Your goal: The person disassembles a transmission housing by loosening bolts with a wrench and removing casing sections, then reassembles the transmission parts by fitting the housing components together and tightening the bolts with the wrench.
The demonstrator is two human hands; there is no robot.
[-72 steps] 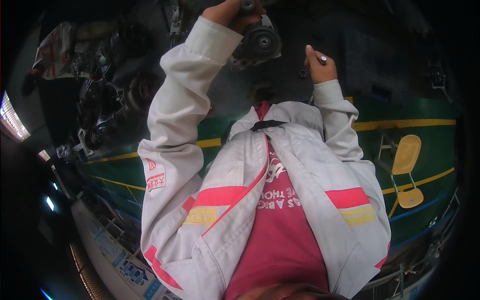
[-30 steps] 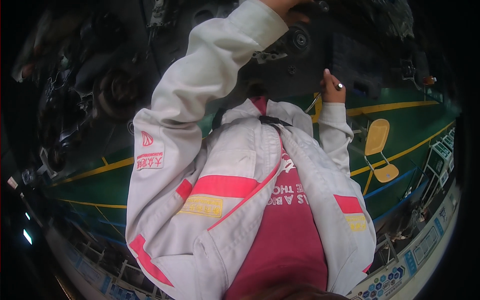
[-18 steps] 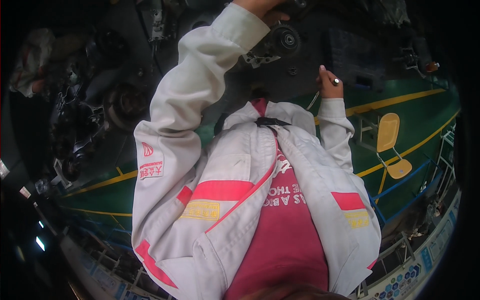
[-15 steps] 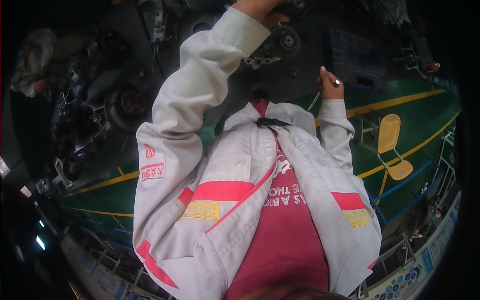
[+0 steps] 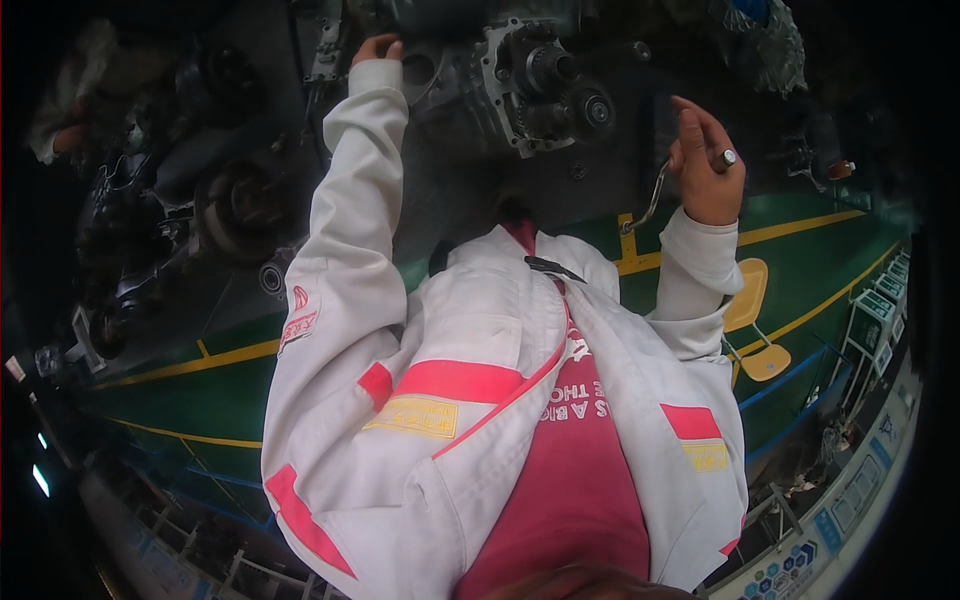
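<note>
In my right hand [image 5: 712, 170] is a cranked metal hand tool [image 5: 655, 198]; its bent shaft hangs to the left and a round shiny end pokes out beside my fingers. I cannot tell its exact kind. My left hand [image 5: 378, 48] is at the far left of the dark work area, fingers loosely bent and a gap between them, with nothing visible in it. Between my hands, farther off, lies an open gearbox housing [image 5: 500, 75] with a toothed gear [image 5: 553, 70] and a second round gear [image 5: 596, 110]. Neither hand touches these gears.
Dark machine parts [image 5: 235, 215] crowd the left, and another person's hand [image 5: 70, 140] shows there. A yellow chair [image 5: 765, 362] stands at the right on a green floor with yellow lines [image 5: 800, 228]. Clear plastic wrapping [image 5: 775, 50] lies at the far right.
My left hand has moved left, away from the gears, which now show fully. My right hand, still holding the tool, has shifted right and appears larger. The view has shifted slightly.
</note>
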